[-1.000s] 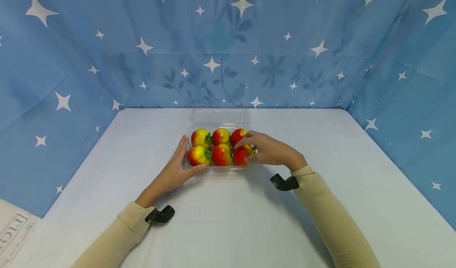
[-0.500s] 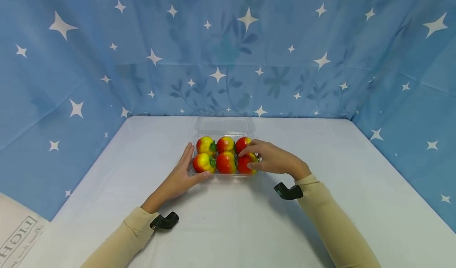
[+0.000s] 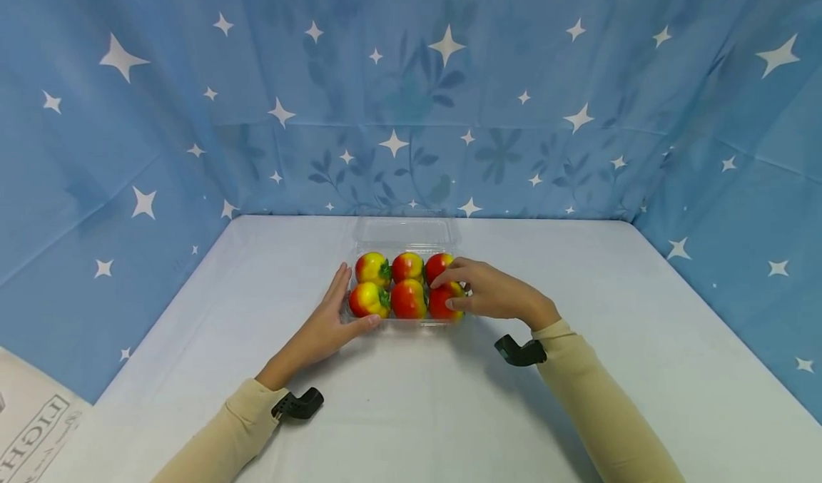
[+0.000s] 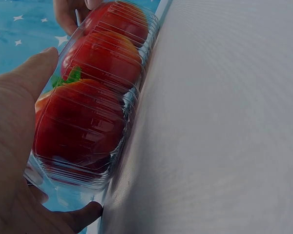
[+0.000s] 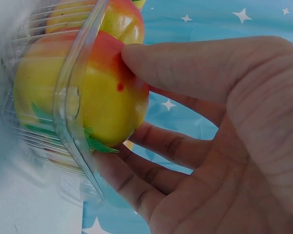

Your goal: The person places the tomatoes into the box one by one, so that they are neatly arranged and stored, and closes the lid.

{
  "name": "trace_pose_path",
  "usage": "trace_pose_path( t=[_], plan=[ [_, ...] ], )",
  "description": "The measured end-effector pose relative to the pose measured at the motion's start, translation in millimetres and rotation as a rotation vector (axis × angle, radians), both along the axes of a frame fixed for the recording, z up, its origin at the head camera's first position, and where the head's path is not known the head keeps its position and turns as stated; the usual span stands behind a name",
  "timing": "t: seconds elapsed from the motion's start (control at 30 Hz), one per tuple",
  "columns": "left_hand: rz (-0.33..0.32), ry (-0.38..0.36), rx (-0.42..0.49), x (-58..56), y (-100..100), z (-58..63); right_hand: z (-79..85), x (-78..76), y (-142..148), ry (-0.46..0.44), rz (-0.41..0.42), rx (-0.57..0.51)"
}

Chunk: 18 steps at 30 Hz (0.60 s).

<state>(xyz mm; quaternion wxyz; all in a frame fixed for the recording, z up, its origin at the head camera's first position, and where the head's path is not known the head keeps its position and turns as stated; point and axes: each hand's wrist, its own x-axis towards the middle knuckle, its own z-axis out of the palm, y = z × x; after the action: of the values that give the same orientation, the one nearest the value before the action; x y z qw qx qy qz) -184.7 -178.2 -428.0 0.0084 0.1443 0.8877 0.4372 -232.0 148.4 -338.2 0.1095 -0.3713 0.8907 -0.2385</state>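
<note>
Several red-and-yellow bell peppers with green stems sit in two rows in a clear plastic box (image 5: 68, 105). My right hand (image 3: 497, 292) grips the front right bell pepper (image 5: 102, 83), thumb on its near side and fingers on its far side. That pepper is still in the box, its top above the rim. My left hand (image 3: 321, 329) rests at the box's left front corner, fingers straight along the side and thumb at the front rim. In the left wrist view, the front left bell pepper (image 4: 83, 122) shows through the ribbed wall beside the left thumb.
The box's clear lid (image 3: 404, 233) lies folded back behind it. A white cloth (image 3: 398, 412) covers the table, and a blue star-patterned curtain (image 3: 334, 98) hangs around the back and sides. A printed pale bag or cloth (image 3: 38, 419) lies at the lower left.
The head view has tilted up, so everything sits lower and slightly further right in it. Both hands keep nearly the same place at the box, and the peppers stay in their rows.
</note>
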Motion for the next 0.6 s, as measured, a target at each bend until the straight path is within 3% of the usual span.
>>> trace_pose_path(
  t=[0.6],
  plan=[
    [-0.001, -0.006, 0.008, 1.2, 0.5, 1.0, -0.5, 1.1, -2.4, 0.025, -0.01, 0.013]
  ],
)
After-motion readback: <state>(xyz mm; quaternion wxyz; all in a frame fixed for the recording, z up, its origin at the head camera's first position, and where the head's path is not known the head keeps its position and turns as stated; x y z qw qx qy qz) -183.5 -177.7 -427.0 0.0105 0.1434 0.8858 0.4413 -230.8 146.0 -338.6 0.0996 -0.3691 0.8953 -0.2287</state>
